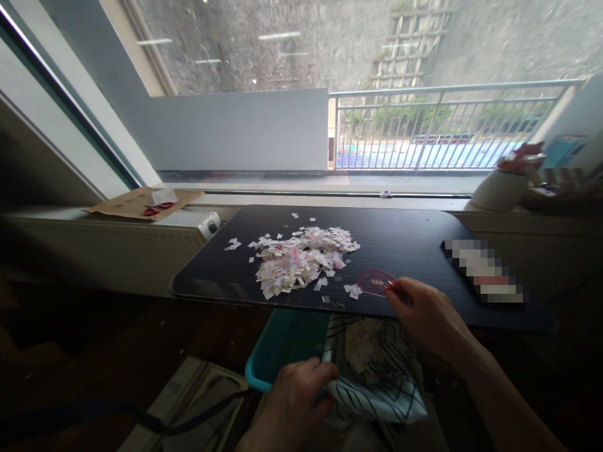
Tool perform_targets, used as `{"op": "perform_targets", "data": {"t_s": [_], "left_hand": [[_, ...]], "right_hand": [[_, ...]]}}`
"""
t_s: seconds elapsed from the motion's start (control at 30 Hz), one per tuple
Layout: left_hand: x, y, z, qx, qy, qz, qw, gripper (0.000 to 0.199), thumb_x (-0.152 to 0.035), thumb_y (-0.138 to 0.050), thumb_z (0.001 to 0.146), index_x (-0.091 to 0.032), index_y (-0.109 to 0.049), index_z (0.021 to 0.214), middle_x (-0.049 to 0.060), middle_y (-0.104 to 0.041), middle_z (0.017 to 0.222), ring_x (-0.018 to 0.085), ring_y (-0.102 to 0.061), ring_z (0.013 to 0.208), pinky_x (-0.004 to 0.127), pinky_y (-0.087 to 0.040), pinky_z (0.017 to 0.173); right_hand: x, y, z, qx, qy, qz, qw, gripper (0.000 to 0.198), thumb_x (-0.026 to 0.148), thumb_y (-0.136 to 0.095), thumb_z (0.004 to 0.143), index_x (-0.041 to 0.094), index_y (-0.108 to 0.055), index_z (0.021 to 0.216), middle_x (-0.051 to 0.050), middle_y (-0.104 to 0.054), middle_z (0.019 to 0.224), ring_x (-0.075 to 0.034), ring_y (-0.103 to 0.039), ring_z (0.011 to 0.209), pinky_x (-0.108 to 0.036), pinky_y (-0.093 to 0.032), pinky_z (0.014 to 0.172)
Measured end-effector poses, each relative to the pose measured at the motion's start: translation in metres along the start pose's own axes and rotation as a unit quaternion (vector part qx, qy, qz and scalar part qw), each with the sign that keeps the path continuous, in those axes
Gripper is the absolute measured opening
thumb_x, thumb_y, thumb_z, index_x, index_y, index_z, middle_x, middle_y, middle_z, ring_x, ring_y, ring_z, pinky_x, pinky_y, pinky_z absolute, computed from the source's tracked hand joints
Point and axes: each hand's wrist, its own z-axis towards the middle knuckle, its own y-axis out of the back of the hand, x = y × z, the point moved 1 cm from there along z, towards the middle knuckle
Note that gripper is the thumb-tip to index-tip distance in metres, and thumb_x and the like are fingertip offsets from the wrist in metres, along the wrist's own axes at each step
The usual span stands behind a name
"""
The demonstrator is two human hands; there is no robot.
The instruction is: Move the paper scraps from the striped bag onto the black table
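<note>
My right hand (426,311) pinches a see-through pink protractor (372,280), a rounded plastic piece held low over the front part of the dark table (391,242). Just left of its edge lie a few paper scraps, and beyond them spreads a heap of small cut paper pieces (292,263). Below the table edge, my left hand (304,398) is closed on the rim of a pale bag with dark stripes (377,395). The bag's mouth gapes upward, with more paper scraps (365,345) inside.
A teal plastic bin (257,361) stands under the table edge beside the bag. At the table's right lies a dark object with a blurred-out face (485,273). Red-handled scissors (157,209) rest on brown paper by the window. A white pot (499,188) occupies the right sill.
</note>
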Motion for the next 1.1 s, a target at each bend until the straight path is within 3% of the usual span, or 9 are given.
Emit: {"op": "perform_targets", "data": {"t_s": [0.3,0.47,0.63,0.8,1.1], "left_hand": [[0.002,-0.003,0.001,-0.004,-0.003,-0.004,1.000,0.034,-0.005,-0.051,0.069,-0.024,-0.060,0.096,-0.001,-0.062,0.086,0.016,-0.059,0.080,0.024,-0.038,0.068],[0.004,-0.004,0.001,-0.001,-0.005,-0.004,1.000,0.034,-0.006,-0.051,0.070,-0.025,-0.060,0.097,-0.001,-0.062,0.086,0.016,-0.058,0.080,0.024,-0.039,0.069],[0.005,-0.005,0.000,-0.006,-0.006,0.000,1.000,0.036,-0.005,-0.050,0.070,-0.025,-0.060,0.098,-0.001,-0.063,0.089,0.017,-0.058,0.081,0.025,-0.039,0.070],[0.005,-0.005,0.001,-0.008,-0.010,0.000,1.000,0.034,-0.005,-0.050,0.071,-0.025,-0.059,0.097,-0.001,-0.062,0.086,0.017,-0.058,0.079,0.025,-0.039,0.069],[0.003,-0.003,0.001,-0.008,-0.008,-0.010,1.000,0.034,-0.005,-0.050,0.071,-0.025,-0.059,0.097,-0.001,-0.061,0.086,0.017,-0.058,0.080,0.026,-0.038,0.069]], "right_hand": [[-0.008,0.007,-0.003,-0.011,-0.042,-0.006,0.999,0.021,0.036,-0.048,0.082,0.023,-0.063,0.077,-0.001,-0.066,0.069,-0.017,-0.059,0.063,-0.026,-0.035,0.056],[-0.009,0.004,-0.004,0.000,-0.009,0.029,1.000,0.022,0.034,-0.047,0.082,0.022,-0.065,0.078,-0.001,-0.068,0.071,-0.016,-0.060,0.064,-0.025,-0.037,0.058],[-0.018,0.003,-0.005,-0.022,-0.047,0.022,0.998,0.022,0.037,-0.049,0.081,0.023,-0.066,0.079,-0.001,-0.068,0.070,-0.017,-0.061,0.063,-0.026,-0.037,0.058],[-0.016,0.000,-0.003,0.010,-0.034,0.067,0.997,0.022,0.037,-0.049,0.082,0.022,-0.065,0.079,-0.001,-0.067,0.069,-0.016,-0.060,0.063,-0.025,-0.038,0.057],[-0.031,0.008,-0.003,-0.012,-0.087,0.052,0.995,0.024,0.040,-0.050,0.081,0.022,-0.066,0.080,-0.002,-0.069,0.073,-0.019,-0.063,0.070,-0.028,-0.040,0.062]]}}
